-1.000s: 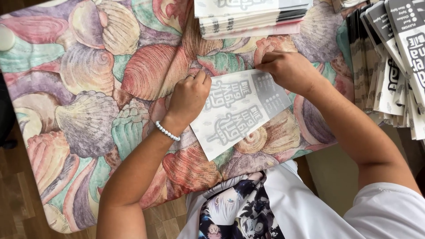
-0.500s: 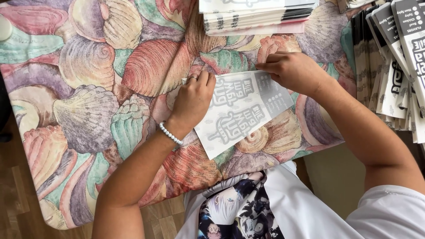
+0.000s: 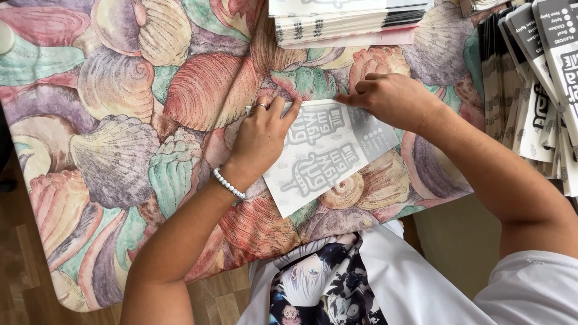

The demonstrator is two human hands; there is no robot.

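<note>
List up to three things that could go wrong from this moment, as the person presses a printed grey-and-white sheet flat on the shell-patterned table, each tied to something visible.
1. The printed sheet lies askew on the table, its lower corner near the table's front edge; it could slide off.
2. The left hand and right hand press only the top edge, so any fold might come out crooked.
3. The stack of sheets sits just above the right hand; a nudge could shift it.

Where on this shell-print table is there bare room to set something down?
The widest free patch is the tablecloth left of the left hand, out to the table's left edge. A smaller strip lies below the printed sheet near the front edge. It is crowded along the top by the stack of sheets and at right by the leaflets beyond the right hand.
</note>
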